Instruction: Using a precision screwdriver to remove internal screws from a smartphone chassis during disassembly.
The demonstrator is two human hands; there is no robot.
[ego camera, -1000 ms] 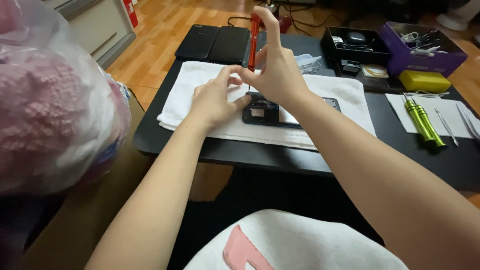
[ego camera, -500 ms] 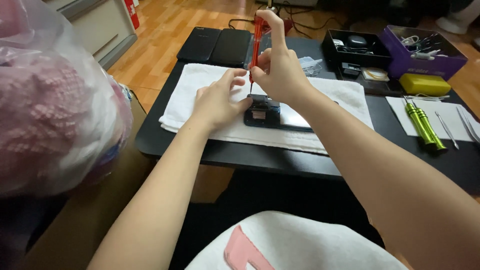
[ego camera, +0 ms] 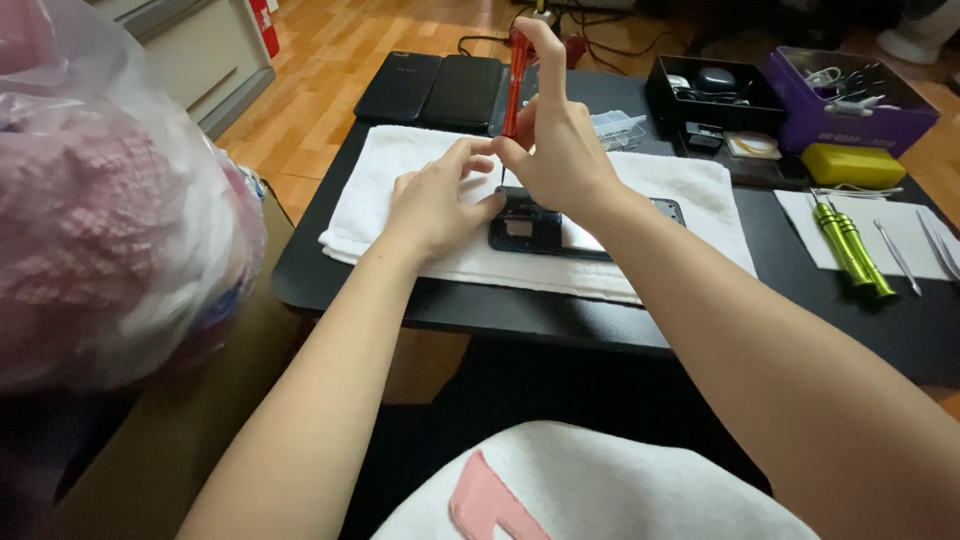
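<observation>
An opened phone body [ego camera: 545, 228], dark with a pale inner panel, lies on a white towel [ego camera: 400, 170] on the black table [ego camera: 520, 310]. My right hand [ego camera: 560, 150] grips a red screwdriver [ego camera: 516, 75] upright, index finger on its top, tip down on the phone's left end. My left hand [ego camera: 440, 200] rests on the towel, its fingers touching the phone's left edge beside the screwdriver tip.
Two dark phones [ego camera: 432, 88] lie at the table's far edge. A black tray [ego camera: 715, 92], a purple box [ego camera: 850, 95] and a yellow block [ego camera: 852, 165] sit at the right. Two green screwdrivers [ego camera: 850, 250] and tweezers [ego camera: 900, 258] lie on white paper. A plastic bag [ego camera: 100, 200] bulges at left.
Both hands stay on the phone with the screwdriver upright. The view has shifted slightly; the hands' hold looks the same.
</observation>
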